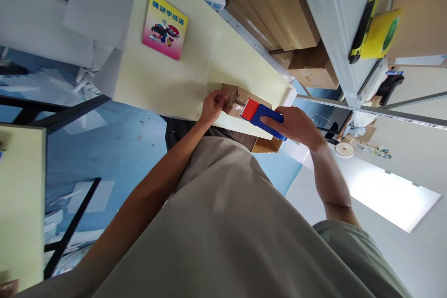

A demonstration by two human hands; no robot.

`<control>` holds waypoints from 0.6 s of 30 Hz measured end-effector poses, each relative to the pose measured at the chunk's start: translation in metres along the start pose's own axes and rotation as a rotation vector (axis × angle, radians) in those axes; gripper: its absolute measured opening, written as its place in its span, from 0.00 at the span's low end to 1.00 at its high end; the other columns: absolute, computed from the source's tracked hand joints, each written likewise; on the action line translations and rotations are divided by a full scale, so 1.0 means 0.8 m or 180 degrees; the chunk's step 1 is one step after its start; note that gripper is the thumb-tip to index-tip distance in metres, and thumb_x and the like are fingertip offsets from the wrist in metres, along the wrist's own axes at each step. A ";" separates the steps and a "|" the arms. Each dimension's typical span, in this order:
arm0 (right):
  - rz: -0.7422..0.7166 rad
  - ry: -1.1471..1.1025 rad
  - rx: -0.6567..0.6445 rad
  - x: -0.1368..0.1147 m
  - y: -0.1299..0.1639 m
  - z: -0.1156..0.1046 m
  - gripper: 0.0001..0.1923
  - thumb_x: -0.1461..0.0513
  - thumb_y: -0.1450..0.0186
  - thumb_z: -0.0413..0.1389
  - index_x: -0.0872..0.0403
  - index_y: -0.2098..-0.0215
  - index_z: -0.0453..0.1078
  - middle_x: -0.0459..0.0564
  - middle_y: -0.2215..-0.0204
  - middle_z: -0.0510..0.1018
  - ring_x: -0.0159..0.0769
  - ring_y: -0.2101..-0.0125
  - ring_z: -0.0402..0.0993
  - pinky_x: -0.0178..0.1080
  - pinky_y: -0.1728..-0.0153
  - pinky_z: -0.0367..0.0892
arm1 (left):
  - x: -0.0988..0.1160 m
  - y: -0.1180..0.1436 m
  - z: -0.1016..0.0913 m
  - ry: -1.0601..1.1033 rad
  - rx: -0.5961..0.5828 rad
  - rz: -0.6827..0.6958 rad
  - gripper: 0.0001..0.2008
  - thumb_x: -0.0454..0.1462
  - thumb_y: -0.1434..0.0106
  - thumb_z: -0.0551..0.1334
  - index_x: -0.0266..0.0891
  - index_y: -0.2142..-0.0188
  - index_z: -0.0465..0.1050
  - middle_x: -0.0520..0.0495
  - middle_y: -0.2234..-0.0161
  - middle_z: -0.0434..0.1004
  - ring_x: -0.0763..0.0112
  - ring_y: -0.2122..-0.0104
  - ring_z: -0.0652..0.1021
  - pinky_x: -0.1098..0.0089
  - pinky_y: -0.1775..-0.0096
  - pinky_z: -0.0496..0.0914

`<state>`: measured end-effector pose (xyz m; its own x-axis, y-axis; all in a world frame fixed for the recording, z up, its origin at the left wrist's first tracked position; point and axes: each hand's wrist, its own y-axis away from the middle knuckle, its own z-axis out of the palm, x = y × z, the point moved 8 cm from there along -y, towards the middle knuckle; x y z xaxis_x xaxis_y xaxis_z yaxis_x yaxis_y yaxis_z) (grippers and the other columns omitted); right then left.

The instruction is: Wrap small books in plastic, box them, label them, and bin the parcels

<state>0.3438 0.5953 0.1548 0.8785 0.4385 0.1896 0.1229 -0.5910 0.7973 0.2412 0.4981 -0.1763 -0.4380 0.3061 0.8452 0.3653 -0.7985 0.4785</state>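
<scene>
A small brown cardboard box (234,98) with clear tape on it lies at the near edge of a pale yellow table (164,79). My left hand (213,107) presses on the box's left end. My right hand (295,125) grips a blue and red tape dispenser (260,112) whose red end rests against the box's right side. My torso in a beige shirt fills the lower view.
A pink and yellow children's book (165,25) lies on the table farther off. Stacked cardboard boxes (279,14) and a metal shelf (342,28) with a yellow and black tool (365,21) stand to the right. Blue floor lies to the left.
</scene>
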 end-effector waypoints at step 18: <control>0.0460 0.0202 -0.0042 -0.033 0.038 0.015 0.32 0.36 0.20 0.54 0.53 0.54 0.82 0.61 0.61 0.88 0.51 0.60 0.85 0.44 0.63 0.65 | 0.028 0.083 0.098 -0.1096 -0.1003 0.0471 0.38 0.48 0.20 0.59 0.34 0.18 0.56 0.27 0.16 0.56 0.36 0.15 0.56 0.35 0.17 0.51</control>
<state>0.3300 0.5573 0.1669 0.8556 0.3918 0.3382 -0.0090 -0.6422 0.7665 0.3197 0.4928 -0.1070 -0.0835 0.2887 0.9538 0.1136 -0.9481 0.2969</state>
